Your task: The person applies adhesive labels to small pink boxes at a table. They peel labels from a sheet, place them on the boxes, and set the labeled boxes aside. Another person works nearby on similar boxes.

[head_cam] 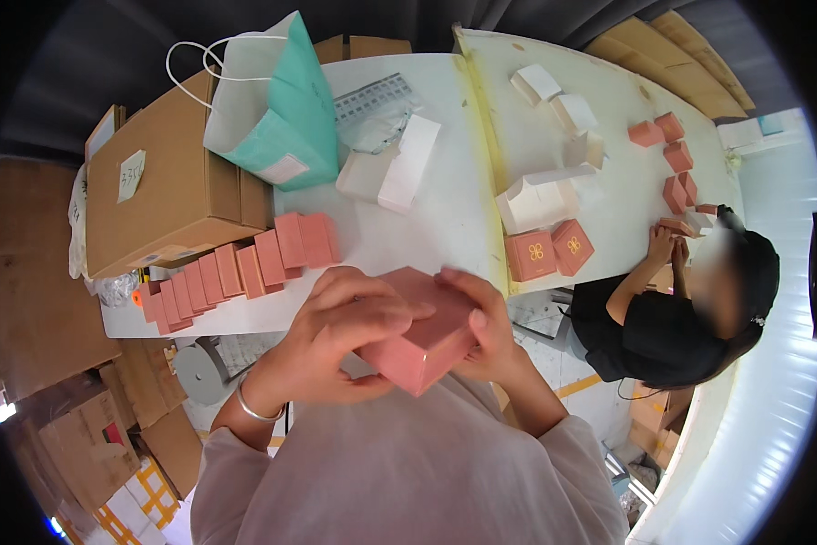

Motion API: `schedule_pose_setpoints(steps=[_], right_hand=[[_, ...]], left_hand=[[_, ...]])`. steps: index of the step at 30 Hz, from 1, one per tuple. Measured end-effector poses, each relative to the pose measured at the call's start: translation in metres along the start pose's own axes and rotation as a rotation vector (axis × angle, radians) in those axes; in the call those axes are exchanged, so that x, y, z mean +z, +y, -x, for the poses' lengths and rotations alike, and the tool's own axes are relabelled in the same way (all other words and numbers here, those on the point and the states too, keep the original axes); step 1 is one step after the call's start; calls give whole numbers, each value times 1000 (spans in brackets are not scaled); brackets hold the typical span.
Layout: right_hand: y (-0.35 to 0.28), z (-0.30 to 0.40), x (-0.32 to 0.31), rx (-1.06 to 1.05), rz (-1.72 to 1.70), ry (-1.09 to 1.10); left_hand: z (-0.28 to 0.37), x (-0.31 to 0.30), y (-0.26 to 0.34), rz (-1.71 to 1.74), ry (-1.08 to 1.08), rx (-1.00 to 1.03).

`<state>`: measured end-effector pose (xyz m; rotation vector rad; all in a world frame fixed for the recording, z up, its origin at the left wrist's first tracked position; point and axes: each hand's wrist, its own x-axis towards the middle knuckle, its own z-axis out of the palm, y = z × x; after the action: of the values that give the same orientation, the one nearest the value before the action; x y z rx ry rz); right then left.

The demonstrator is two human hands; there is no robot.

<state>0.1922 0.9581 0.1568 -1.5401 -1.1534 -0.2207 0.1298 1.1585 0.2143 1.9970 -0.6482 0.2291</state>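
A pink cardboard box with a thin gold seam is held in front of my chest, above the table's near edge. My left hand grips its left side, fingers lying across the upper face. On the opposite side, my right hand clasps the box with its fingers bent around the edge. What the box contains cannot be seen. To the left, a row of several pink boxes leans along the table edge. Two more pink boxes, one beside the other, show gold emblems.
A large carton and a turquoise paper bag stand at the left. White boxes and clear plastic wrapping lie on the white table. At the right, a person in black handles boxes; a grey stool stands below.
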Motion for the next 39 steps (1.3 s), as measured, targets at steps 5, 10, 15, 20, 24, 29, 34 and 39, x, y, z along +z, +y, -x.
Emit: schedule_pose_setpoints(steps=[5, 10, 15, 20, 24, 29, 34, 39], right_hand=[[-2, 6, -3, -306, 337, 116], [-3, 3, 3, -377, 317, 174], [-11, -5, 23, 420, -257, 194], [11, 0, 31, 1260, -1410, 280], [9, -3, 37, 1335, -1367, 154], [23, -2, 19, 1108, -693, -164], [34, -7, 6, 1209, -538, -290], [36, -10, 11, 921, -315, -161]], left_hand=[[16, -6, 2, 0, 145, -92], [37, 8, -18, 287, 215, -264], [35, 15, -30, 442, 200, -409], [20, 31, -34, 825, 380, -634], [35, 40, -59, 1229, 381, -794], [16, 43, -61, 1736, 484, -850], [11, 42, -64, 1732, 549, -1000], [20, 58, -82, 1132, 747, -908]])
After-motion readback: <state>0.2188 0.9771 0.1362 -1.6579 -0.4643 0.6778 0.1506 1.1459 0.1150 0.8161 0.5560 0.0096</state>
